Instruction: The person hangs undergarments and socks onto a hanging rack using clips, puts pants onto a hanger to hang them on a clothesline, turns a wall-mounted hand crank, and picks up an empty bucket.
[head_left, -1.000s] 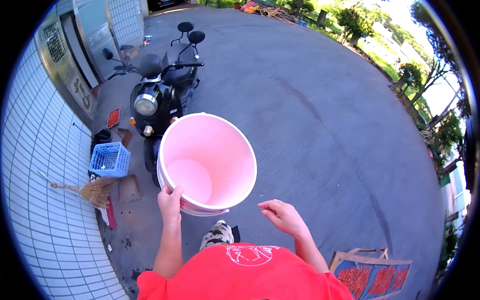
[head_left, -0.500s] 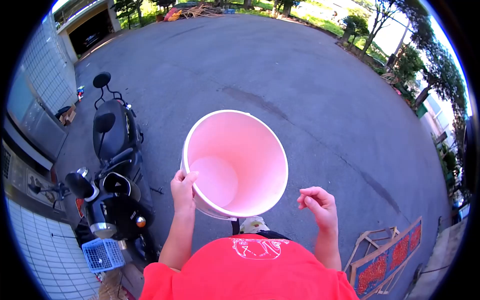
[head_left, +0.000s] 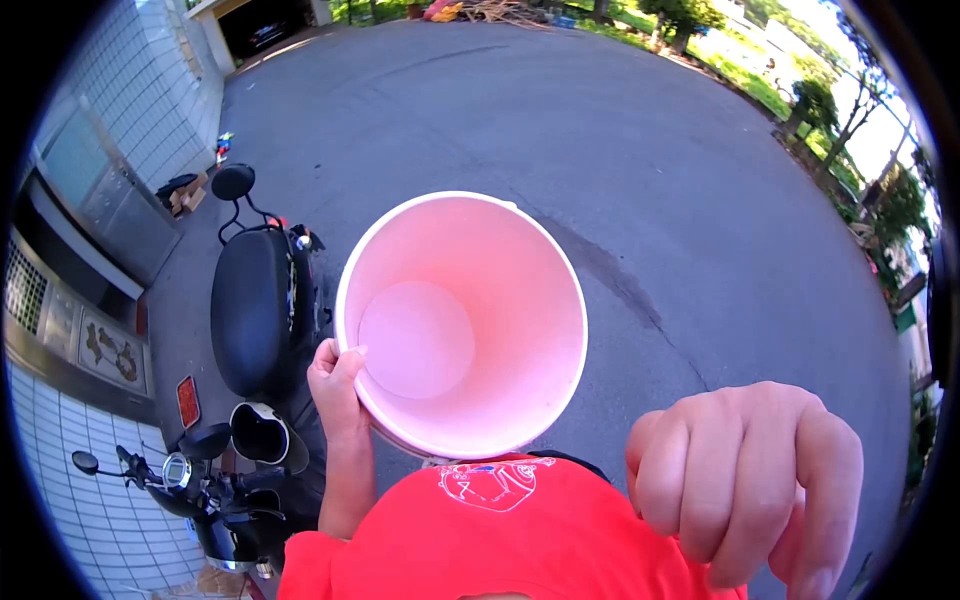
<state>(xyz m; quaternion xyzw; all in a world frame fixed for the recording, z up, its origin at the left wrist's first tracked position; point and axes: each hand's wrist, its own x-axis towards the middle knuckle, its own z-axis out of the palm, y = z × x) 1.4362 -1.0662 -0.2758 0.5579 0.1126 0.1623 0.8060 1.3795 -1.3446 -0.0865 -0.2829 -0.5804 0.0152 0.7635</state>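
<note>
My left hand (head_left: 338, 385) grips the near left side of a pale pink bucket (head_left: 425, 340), its thumb over the white rim. The bucket is tilted so that its mouth faces me, and its inside shows nothing but the bare bottom and wall. Close to the camera, at the lower right, my right hand (head_left: 745, 480) is raised with its back towards me. Its fingers are curled and nothing shows in them, though the palm is hidden. It is apart from the bucket. Below the bucket's rim is the red shirt (head_left: 480, 540) I wear.
A black scooter (head_left: 255, 310) stands on the left, beside a tiled wall (head_left: 75, 490) and a metal door (head_left: 110, 210). A small tray of red pieces (head_left: 188, 402) lies past the scooter. Grey paving (head_left: 450, 120) stretches ahead to trees (head_left: 690, 20) and a woodpile (head_left: 505, 12).
My right hand has risen from beside the bucket towards the camera and now looks much larger. The bucket, still in my left hand, appears slightly nearer. The view has shifted left.
</note>
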